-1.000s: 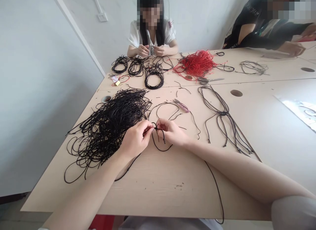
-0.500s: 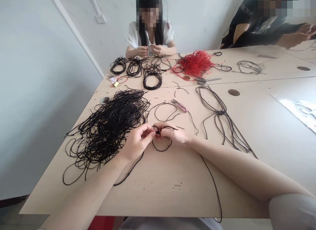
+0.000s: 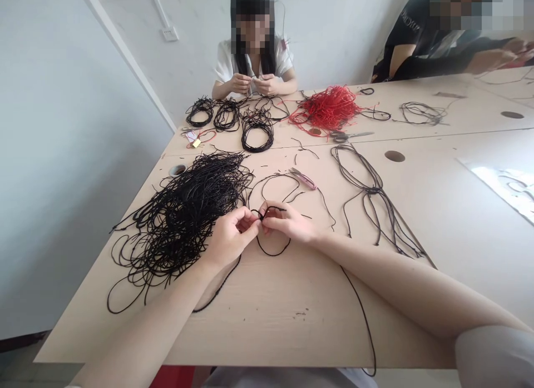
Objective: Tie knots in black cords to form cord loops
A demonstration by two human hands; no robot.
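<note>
Between my hands, just above the table, is a black cord [image 3: 273,254] with a small knot or crossing at the fingertips. My left hand [image 3: 233,235] pinches it from the left, thumb against forefinger. From the other side my right hand [image 3: 287,222] also pinches the cord, and a short end pokes out over its fingers. A loop of the cord hangs below the fingertips. Beside my left hand lies a big tangled heap of black cords [image 3: 196,204]. Small pink-handled scissors or snips [image 3: 306,180] lie beyond my right hand.
Tied black cord bundles [image 3: 257,139] lie at the back, near a red cord pile [image 3: 329,107] and dark scissors [image 3: 350,137]. A loosely knotted cord bundle [image 3: 371,189] is on the right. Two people sit across the table [image 3: 271,332], their hands over its far side.
My fingertips have come closer together at the knot, and my right hand has shifted slightly left and up with its cord end. The person opposite has moved their hands slightly.
</note>
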